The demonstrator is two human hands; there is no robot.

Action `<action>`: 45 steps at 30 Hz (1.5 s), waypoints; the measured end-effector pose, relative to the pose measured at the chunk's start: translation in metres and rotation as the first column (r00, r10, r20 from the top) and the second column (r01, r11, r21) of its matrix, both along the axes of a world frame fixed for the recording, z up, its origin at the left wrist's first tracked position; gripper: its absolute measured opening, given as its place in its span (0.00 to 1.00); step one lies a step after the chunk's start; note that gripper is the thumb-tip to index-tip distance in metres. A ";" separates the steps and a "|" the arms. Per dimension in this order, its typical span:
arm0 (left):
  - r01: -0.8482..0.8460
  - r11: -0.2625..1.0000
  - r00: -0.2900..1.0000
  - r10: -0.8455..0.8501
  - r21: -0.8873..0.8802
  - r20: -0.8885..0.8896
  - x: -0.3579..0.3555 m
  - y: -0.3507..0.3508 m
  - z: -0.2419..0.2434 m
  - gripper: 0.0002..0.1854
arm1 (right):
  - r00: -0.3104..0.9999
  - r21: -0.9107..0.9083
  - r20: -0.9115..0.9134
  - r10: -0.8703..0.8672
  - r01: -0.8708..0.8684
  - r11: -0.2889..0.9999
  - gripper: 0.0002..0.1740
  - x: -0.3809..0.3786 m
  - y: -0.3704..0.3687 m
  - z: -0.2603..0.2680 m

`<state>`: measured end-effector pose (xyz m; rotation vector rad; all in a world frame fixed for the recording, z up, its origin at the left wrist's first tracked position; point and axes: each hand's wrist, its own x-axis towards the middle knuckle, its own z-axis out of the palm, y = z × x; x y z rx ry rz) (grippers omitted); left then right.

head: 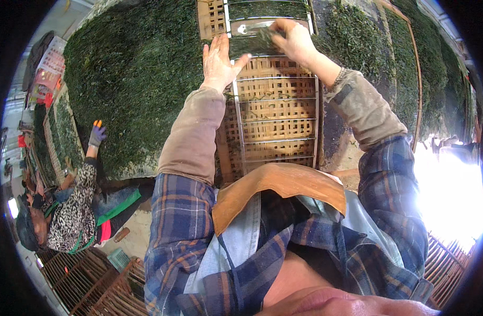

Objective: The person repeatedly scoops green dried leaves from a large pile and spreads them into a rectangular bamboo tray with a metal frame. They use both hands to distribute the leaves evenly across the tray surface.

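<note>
A metal frame with thin crossbars lies over a woven bamboo tray in front of me. Its far sections hold dark green shredded leaf material; only scraps dot the nearer ones. My left hand lies flat at the frame's left rail, fingers apart, thumb over a crossbar, with nothing in its grasp. Across from it, my right hand pinches a motion-blurred tuft of the green material above the frame. A pale strip with a white mark shows just beyond the tuft.
Broad beds of shredded green leaf material lie to the left and right. At the left, another person reaches a gloved hand onto the left bed. Slatted racks stand behind, near a green crate.
</note>
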<state>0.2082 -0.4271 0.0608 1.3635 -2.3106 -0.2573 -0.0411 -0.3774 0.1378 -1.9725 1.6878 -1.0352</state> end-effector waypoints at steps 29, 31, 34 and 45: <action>-0.042 0.898 0.976 -0.057 0.439 0.209 -0.022 -0.007 0.093 0.14 | 0.843 0.161 -0.538 -0.014 0.119 0.980 0.19 -0.017 0.002 -0.026; -0.028 0.944 0.972 -0.052 0.330 0.229 0.002 -0.015 0.096 0.22 | 0.838 0.046 -0.545 -0.019 0.053 0.998 0.20 -0.008 0.012 -0.025; 0.004 0.994 0.924 -0.045 0.108 0.379 0.017 -0.020 0.081 0.45 | 0.814 0.014 -0.577 0.070 -0.076 0.997 0.27 0.034 0.025 -0.036; 0.165 0.986 0.939 -0.151 -0.019 0.308 0.005 -0.027 0.056 0.19 | 0.861 -0.184 -0.508 0.027 -0.139 0.973 0.31 0.089 0.009 -0.089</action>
